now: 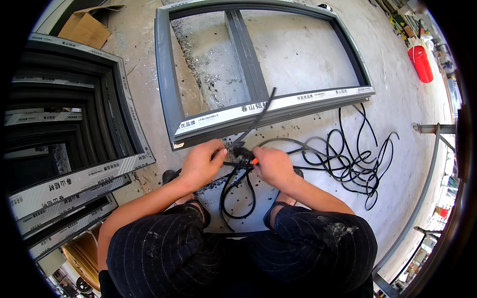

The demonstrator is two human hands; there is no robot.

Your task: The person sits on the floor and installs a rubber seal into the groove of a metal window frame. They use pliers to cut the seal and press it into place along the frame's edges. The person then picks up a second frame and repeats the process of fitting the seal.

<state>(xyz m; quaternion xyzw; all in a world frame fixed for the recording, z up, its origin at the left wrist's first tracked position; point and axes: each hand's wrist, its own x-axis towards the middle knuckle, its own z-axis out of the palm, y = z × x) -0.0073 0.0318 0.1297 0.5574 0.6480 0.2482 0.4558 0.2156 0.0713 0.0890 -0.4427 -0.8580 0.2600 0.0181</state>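
My left hand is closed in a pinch on a black rubber-like strip, whose free end sticks up in front of the window frame. Close by on the right, my right hand is wrapped round a small dark tool with an orange part; its kind is hard to make out. The tool's dark end lies between my hands, against the strips. Below them a loop of black strip hangs toward the floor between my feet. A grey window frame with one crossbar lies just beyond my hands.
A tangle of black strip spreads over the floor at the right. Stacked dark frames stand at the left, with a cardboard box behind them. A red bucket stands far right, near a metal rail. Dark scraps litter the floor.
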